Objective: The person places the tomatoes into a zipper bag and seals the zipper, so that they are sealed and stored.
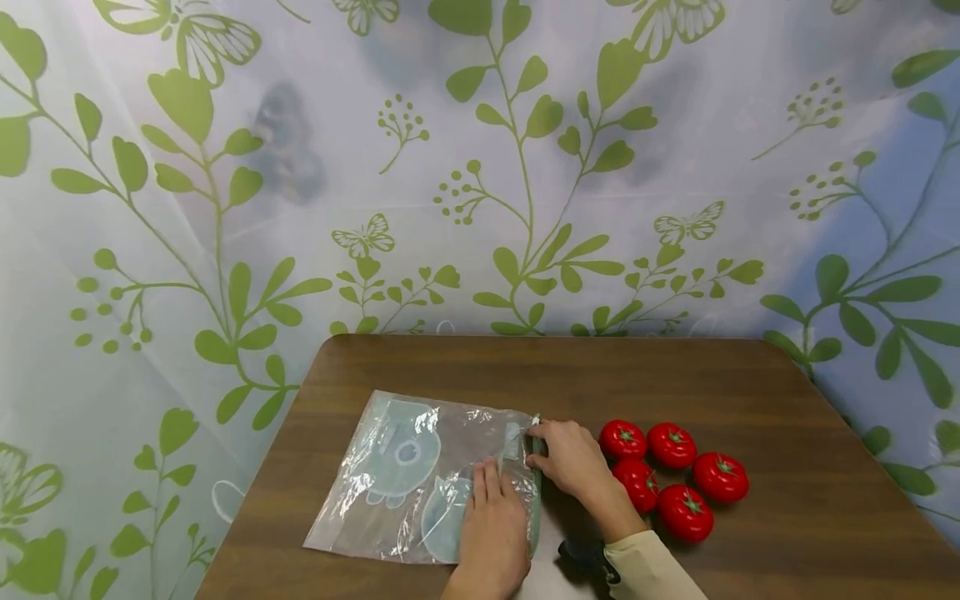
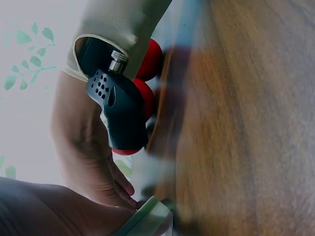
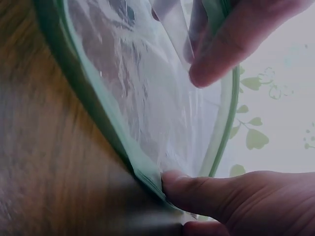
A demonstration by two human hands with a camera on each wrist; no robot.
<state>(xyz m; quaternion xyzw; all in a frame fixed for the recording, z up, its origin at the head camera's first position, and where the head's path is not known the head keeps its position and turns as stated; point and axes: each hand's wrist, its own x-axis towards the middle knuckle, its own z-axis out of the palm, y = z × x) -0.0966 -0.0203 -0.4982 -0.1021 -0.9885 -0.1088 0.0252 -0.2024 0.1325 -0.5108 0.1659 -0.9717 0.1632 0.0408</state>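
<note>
A clear zip bag [image 1: 467, 433] with pale-blue animal prints and a green zip edge [image 3: 101, 113] lies on the table. At its right end the mouth gapes in the right wrist view. My left hand [image 1: 495, 517] lies over the bag's near right part, fingers on the upper film. In the right wrist view its thumb [image 3: 211, 69] is at the mouth, with the upper green edge pinched against the fingers. My right hand [image 1: 573, 458] pinches the far corner of the mouth between thumb [image 3: 184, 189] and fingers. The left wrist view shows both hands meeting near the green edge.
Several glossy red tomatoes [image 1: 672, 445] sit in a cluster just right of my right forearm. The brown wooden table [image 1: 450, 362] ends at a curtain [image 1: 480, 208] printed with green leaves and butterflies. A black wrist camera [image 2: 125, 110] sits by the right sleeve.
</note>
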